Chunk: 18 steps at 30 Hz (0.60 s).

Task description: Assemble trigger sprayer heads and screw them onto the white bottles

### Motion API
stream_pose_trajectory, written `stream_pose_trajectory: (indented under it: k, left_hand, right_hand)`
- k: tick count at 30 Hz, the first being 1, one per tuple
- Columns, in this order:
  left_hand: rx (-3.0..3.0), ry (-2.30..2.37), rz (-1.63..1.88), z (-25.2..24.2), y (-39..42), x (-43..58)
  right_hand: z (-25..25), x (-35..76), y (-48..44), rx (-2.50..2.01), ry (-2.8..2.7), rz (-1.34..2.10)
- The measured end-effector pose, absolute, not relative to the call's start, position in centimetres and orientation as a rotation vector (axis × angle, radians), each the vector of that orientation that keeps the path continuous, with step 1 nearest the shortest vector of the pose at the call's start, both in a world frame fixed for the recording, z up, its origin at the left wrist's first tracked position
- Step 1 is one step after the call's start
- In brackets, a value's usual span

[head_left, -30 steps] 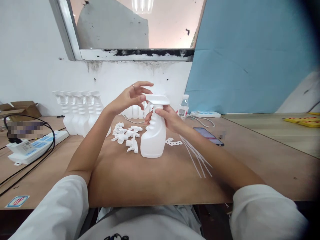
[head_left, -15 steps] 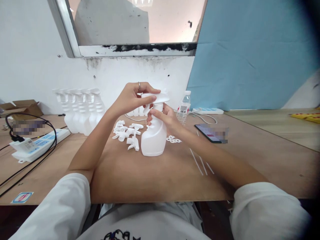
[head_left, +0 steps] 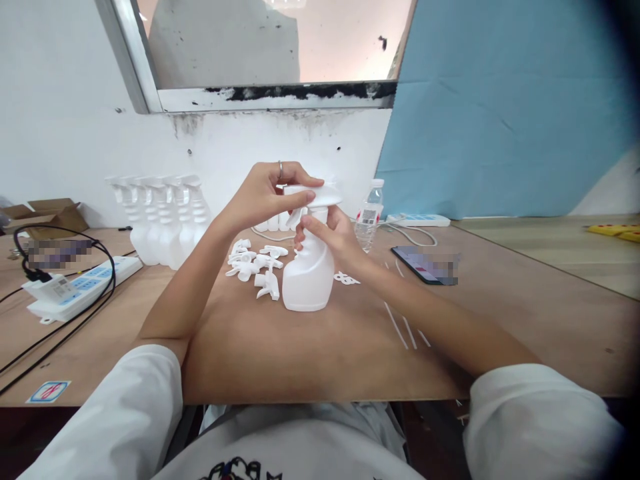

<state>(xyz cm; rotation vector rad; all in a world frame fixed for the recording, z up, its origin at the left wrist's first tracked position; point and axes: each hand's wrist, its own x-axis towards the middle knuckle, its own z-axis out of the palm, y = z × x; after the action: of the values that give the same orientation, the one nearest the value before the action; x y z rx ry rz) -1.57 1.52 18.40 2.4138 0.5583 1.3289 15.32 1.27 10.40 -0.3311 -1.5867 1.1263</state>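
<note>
A white spray bottle [head_left: 308, 280] stands upright on the brown table in front of me. On its top sits a white trigger spray head [head_left: 327, 194], gripped by my left hand [head_left: 274, 190] between thumb and fingers. My right hand [head_left: 334, 233] is wrapped around the bottle's neck just below. Left of the bottle lie several loose trigger spray heads [head_left: 247, 267]. Small white rings [head_left: 345, 278] lie to its right, partly behind my right hand. Several thin white tubes [head_left: 397, 325] rest beyond, under and beside my right forearm.
Several white spray bottles [head_left: 163, 227] stand in a row at the left. A power strip [head_left: 85, 287] with black cables and a cardboard box [head_left: 47, 217] are further left. To the right are a clear water bottle [head_left: 369, 217], a phone [head_left: 425, 265] and another power strip [head_left: 423, 220].
Both hands keep the same grip on the spray head and bottle neck. The view has shifted slightly; the spray head shows only a very small change in position.
</note>
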Motion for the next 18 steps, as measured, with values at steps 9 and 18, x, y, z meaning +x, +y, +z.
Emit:
stream_pose_trajectory:
  k: [9, 18]
  left_hand:
    - [2.412, 0.538, 1.325, 18.30, 1.27, -1.56]
    - [2.420, 0.544, 1.339, 18.25, 1.11, -1.53]
  right_hand:
    - [10.41, 15.34, 0.93, -0.312, -1.590, 1.113]
    - [10.50, 15.26, 0.95, -0.291, -1.588, 1.144]
